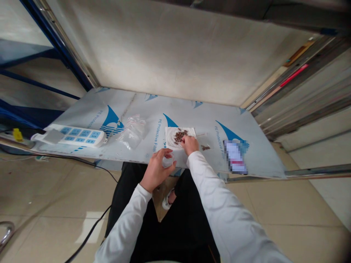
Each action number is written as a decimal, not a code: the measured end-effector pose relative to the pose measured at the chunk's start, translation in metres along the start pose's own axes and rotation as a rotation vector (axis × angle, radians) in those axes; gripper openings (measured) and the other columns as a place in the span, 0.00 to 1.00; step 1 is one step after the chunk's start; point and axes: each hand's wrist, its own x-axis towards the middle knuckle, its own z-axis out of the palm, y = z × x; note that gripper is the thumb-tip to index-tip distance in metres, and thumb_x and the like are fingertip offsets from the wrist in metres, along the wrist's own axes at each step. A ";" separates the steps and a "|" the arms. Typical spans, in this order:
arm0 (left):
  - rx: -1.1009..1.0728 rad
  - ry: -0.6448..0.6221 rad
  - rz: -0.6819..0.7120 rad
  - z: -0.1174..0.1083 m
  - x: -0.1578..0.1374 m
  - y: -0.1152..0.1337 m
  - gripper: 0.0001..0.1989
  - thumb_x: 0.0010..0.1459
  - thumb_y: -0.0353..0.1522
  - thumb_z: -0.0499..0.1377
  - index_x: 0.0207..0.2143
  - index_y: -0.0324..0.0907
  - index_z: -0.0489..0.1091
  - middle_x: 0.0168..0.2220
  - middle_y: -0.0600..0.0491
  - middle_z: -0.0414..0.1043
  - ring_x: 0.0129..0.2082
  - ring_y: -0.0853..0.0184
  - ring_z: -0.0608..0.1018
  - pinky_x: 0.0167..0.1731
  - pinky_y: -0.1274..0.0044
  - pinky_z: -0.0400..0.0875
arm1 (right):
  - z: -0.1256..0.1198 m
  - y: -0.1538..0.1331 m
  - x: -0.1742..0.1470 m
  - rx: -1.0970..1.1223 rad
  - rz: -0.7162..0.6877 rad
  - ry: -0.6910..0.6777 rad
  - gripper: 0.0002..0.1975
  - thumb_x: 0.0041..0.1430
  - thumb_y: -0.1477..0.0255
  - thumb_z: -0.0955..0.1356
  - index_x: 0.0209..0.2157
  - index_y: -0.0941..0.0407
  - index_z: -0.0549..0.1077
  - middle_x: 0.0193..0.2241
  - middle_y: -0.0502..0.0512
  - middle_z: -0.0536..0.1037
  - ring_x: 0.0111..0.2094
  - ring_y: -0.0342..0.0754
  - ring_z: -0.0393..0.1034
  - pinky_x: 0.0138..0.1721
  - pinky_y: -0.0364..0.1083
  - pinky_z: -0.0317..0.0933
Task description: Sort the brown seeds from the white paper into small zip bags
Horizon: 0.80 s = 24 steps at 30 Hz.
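Small, elongated brown pieces (179, 136) lie heaped on a square white sheet (170, 132) near the middle of the near edge of a grey, film-covered surface (153, 104). Right hand (189, 144): fingers drawn together at the heap; cannot tell whether a piece is between them. Left hand (159, 170): fingers curled around a clear, round, plastic-looking container (168, 160) at that edge. Judgement: pieces light and firm, apt to roll, best pinched singly at mid-length; container light, probably smooth and slippery, best held by its side wall without squeezing. Writing: "PE Protective Film" is legible, in repeats beside blue emblems. Toward the near right corner, a dark-edged phone (235, 157) has a pixelated, unreadable screen.
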 end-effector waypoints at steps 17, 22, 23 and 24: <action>-0.065 0.049 0.083 0.011 0.021 0.021 0.21 0.43 0.24 0.60 0.43 0.42 0.64 0.42 0.50 0.74 0.42 0.60 0.75 0.43 0.69 0.64 | -0.094 -0.047 -0.091 0.223 -0.558 -0.103 0.06 0.56 0.73 0.69 0.34 0.54 0.79 0.34 0.54 0.81 0.34 0.48 0.74 0.37 0.44 0.63; -0.091 0.080 0.053 0.013 0.014 0.013 0.19 0.46 0.26 0.61 0.43 0.41 0.64 0.42 0.48 0.74 0.43 0.59 0.75 0.43 0.68 0.65 | -0.081 -0.043 -0.088 0.381 -0.564 -0.128 0.08 0.58 0.71 0.68 0.39 0.54 0.78 0.36 0.53 0.81 0.34 0.46 0.74 0.38 0.44 0.64; -0.087 0.089 0.048 0.012 0.013 0.011 0.19 0.46 0.27 0.61 0.43 0.41 0.64 0.41 0.49 0.74 0.42 0.60 0.75 0.43 0.69 0.65 | -0.079 -0.041 -0.087 0.454 -0.547 -0.134 0.08 0.58 0.71 0.68 0.39 0.54 0.78 0.35 0.52 0.81 0.32 0.45 0.74 0.36 0.43 0.64; -0.079 0.099 0.041 0.012 0.011 0.009 0.19 0.46 0.27 0.61 0.43 0.41 0.64 0.41 0.49 0.74 0.41 0.60 0.75 0.42 0.69 0.65 | -0.076 -0.039 -0.087 0.522 -0.527 -0.136 0.08 0.57 0.70 0.69 0.38 0.54 0.78 0.34 0.51 0.81 0.31 0.44 0.73 0.35 0.42 0.64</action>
